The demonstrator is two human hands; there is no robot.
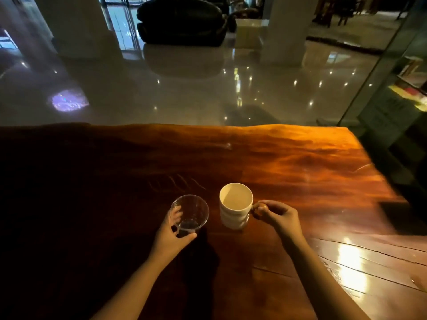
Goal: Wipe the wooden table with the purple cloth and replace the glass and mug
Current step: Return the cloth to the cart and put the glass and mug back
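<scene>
A clear drinking glass (pixel 193 210) stands on the wooden table (pixel 288 162), slightly left of the middle. My left hand (pixel 172 236) is wrapped around its lower part, with fingers showing through the glass. To its right stands a white mug (pixel 233 212), upright and empty. My right hand (pixel 273 214) pinches the mug's handle on its right side. No purple cloth is in view.
The table's left half lies in deep shadow. Its far edge runs across the middle of the view, with shiny tiled floor (pixel 184 93) beyond. A glass-fronted cabinet (pixel 397 100) stands at the right. A dark sofa (pixel 182 19) sits far back.
</scene>
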